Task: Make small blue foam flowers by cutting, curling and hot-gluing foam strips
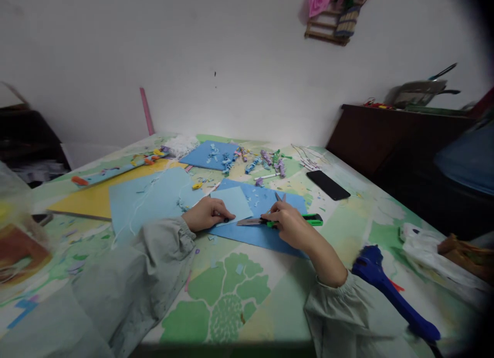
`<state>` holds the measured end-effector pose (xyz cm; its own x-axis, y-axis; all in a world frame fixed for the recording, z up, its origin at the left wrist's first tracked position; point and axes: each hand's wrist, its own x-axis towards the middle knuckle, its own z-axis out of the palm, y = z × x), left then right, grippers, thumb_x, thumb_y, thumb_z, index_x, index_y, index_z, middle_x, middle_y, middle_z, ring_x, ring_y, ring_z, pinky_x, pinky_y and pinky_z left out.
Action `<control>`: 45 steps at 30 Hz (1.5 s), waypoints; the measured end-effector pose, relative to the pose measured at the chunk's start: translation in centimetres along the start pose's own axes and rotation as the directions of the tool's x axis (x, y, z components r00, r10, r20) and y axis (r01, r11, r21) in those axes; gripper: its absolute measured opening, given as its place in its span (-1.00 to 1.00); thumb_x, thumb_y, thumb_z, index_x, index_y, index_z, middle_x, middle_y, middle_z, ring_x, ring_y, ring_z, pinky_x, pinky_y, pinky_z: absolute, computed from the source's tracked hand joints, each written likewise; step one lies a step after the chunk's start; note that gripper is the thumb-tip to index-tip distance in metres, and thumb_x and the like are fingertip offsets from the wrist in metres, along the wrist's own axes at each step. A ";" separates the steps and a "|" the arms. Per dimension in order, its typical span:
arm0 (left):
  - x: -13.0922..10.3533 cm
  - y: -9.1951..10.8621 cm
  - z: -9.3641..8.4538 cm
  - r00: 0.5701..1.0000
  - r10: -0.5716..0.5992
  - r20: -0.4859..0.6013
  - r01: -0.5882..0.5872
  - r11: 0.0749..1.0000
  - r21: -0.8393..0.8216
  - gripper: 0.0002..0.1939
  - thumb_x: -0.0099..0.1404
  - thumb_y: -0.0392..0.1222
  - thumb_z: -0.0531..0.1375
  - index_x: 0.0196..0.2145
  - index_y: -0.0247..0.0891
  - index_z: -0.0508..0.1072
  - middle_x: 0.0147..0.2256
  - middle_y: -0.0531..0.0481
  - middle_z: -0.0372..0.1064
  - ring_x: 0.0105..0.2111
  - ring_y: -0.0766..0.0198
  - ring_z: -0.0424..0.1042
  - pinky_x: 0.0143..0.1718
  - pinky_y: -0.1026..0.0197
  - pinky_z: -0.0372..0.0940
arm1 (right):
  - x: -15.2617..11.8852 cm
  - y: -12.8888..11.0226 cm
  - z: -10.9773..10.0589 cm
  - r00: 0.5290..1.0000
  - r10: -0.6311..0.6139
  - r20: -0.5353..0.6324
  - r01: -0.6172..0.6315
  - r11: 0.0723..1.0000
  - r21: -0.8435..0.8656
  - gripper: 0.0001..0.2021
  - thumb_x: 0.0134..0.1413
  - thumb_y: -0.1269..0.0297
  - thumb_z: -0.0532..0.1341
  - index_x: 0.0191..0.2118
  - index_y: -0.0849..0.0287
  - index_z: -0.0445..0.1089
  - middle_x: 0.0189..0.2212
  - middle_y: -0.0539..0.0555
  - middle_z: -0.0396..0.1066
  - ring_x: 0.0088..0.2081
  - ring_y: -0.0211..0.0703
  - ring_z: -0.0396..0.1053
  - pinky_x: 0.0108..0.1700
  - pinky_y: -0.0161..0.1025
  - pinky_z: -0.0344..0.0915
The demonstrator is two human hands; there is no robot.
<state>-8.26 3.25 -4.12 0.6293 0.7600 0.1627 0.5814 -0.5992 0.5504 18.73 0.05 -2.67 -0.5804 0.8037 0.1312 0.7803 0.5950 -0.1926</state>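
Observation:
My left hand (pixel 206 214) rests on the left edge of a small light blue paper sheet (pixel 236 199). Its fingers are pinched together, with a small dark bit at their tips that I cannot make out. Over the darker blue sheet (pixel 266 240), the fingers of my right hand (pixel 288 223) close around a green and black utility knife (pixel 314 219). The knife's blade points left, toward my left hand. Two pointed tips, seemingly of scissors (pixel 281 197), stick up just behind my right hand, which hides the rest of them.
Curled paper scraps (pixel 252 165) lie behind, partly on another blue sheet (pixel 193 155). A black phone (pixel 328 185) and a blue glue gun (pixel 393 293) lie on the right. Left are a large light blue sheet (pixel 127 198), a yellow board (pixel 85 201) and a plastic container (pixel 19 245).

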 end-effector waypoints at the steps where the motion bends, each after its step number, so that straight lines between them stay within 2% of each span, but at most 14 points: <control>1: 0.0 0.0 0.0 1.000 -0.007 0.000 0.007 1.000 -0.011 -0.72 0.08 -0.39 0.13 -0.26 -0.24 0.54 -0.41 -0.01 0.38 -0.45 0.37 0.32 -0.43 0.36 0.16 | 0.0 0.1 0.0 1.000 -0.002 0.000 0.002 1.000 0.006 -0.45 -0.17 0.70 0.09 -0.04 0.07 0.39 -0.23 0.16 0.25 -0.17 -0.10 0.23 -0.24 -0.29 0.11; 6: -0.1 0.3 0.2 1.000 -0.018 -0.008 0.018 1.000 -0.002 -0.68 0.11 -0.38 0.10 -0.19 -0.25 0.51 -0.42 0.00 0.32 -0.49 0.39 0.25 -0.44 0.36 0.13 | -0.3 0.8 -0.2 0.999 0.035 -0.022 -0.035 0.999 0.024 -0.42 -0.20 0.72 0.07 -0.05 0.08 0.40 -0.23 0.15 0.27 -0.18 -0.09 0.24 -0.22 -0.29 0.11; 12: 0.0 0.6 0.2 1.000 -0.023 0.009 0.022 0.999 0.037 -0.68 0.18 -0.27 0.08 -0.10 -0.26 0.44 -0.41 0.01 0.28 -0.50 0.38 0.19 -0.42 0.33 0.13 | -0.4 1.5 -0.4 0.996 0.070 -0.057 -0.067 0.997 0.043 -0.41 -0.23 0.72 0.06 -0.05 0.09 0.40 -0.26 0.15 0.28 -0.19 -0.08 0.25 -0.22 -0.29 0.11; 17: -0.1 0.4 0.2 1.000 -0.011 -0.008 0.011 1.000 -0.011 -0.69 0.18 -0.25 0.10 -0.12 -0.24 0.46 -0.43 0.03 0.27 -0.51 0.40 0.17 -0.43 0.34 0.12 | -0.2 0.8 0.0 0.996 0.078 -0.039 -0.078 0.997 0.007 -0.43 -0.18 0.70 0.08 -0.02 0.08 0.37 -0.24 0.15 0.26 -0.19 -0.10 0.24 -0.23 -0.29 0.10; 23: -0.2 -0.3 0.1 1.000 -0.019 0.003 0.019 0.988 -0.154 -0.77 0.11 -0.29 0.15 -0.28 -0.26 0.55 -0.42 -0.02 0.34 -0.45 0.36 0.27 -0.44 0.34 0.15 | 0.4 -0.9 0.4 1.000 0.010 -0.009 -0.010 0.999 -0.039 -0.52 -0.13 0.66 0.10 -0.08 0.09 0.41 -0.25 0.14 0.23 -0.21 -0.11 0.22 -0.27 -0.28 0.07; 27: -0.1 -0.4 -0.2 1.000 -0.021 0.005 0.021 0.989 -0.149 -0.78 0.10 -0.29 0.16 -0.29 -0.27 0.55 -0.41 -0.03 0.38 -0.45 0.36 0.29 -0.43 0.33 0.16 | 0.4 -1.4 0.3 1.000 -0.019 -0.007 0.019 0.998 -0.059 -0.55 -0.14 0.66 0.10 -0.14 0.10 0.44 -0.27 0.13 0.23 -0.21 -0.11 0.21 -0.24 -0.25 0.04; 34: 0.0 -0.2 -0.7 0.999 0.010 0.052 -0.001 0.988 -0.154 -0.76 0.09 -0.31 0.15 -0.28 -0.27 0.54 -0.40 -0.03 0.40 -0.43 0.35 0.32 -0.43 0.34 0.17 | 0.3 -1.3 0.3 1.000 0.004 -0.003 -0.005 0.998 -0.058 -0.54 -0.15 0.66 0.09 -0.13 0.09 0.43 -0.25 0.14 0.22 -0.18 -0.08 0.20 -0.29 -0.25 0.01; 39: 0.0 -0.3 -0.9 0.996 0.031 0.086 -0.022 0.994 -0.111 -0.71 0.09 -0.38 0.11 -0.26 -0.26 0.54 -0.40 -0.02 0.35 -0.43 0.37 0.30 -0.41 0.35 0.15 | 0.4 -1.4 0.3 1.000 -0.021 -0.009 0.021 0.999 -0.050 -0.54 -0.18 0.69 0.09 -0.15 0.12 0.44 -0.26 0.14 0.24 -0.20 -0.10 0.20 -0.25 -0.24 0.03; 45: -0.1 -0.4 -1.1 0.993 0.053 0.106 -0.044 0.995 -0.086 -0.67 0.11 -0.40 0.07 -0.22 -0.28 0.53 -0.41 -0.02 0.30 -0.45 0.38 0.27 -0.42 0.35 0.14 | 0.5 -1.4 0.4 1.000 -0.009 -0.007 0.008 0.997 -0.072 -0.52 -0.13 0.68 0.09 -0.09 0.11 0.41 -0.24 0.15 0.23 -0.18 -0.08 0.19 -0.24 -0.23 0.03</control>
<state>-9.14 3.72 -3.48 0.7106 0.6959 0.1039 0.5063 -0.6083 0.6113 17.30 -0.39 -2.76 -0.5856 0.7985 0.1396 0.7902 0.6007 -0.1213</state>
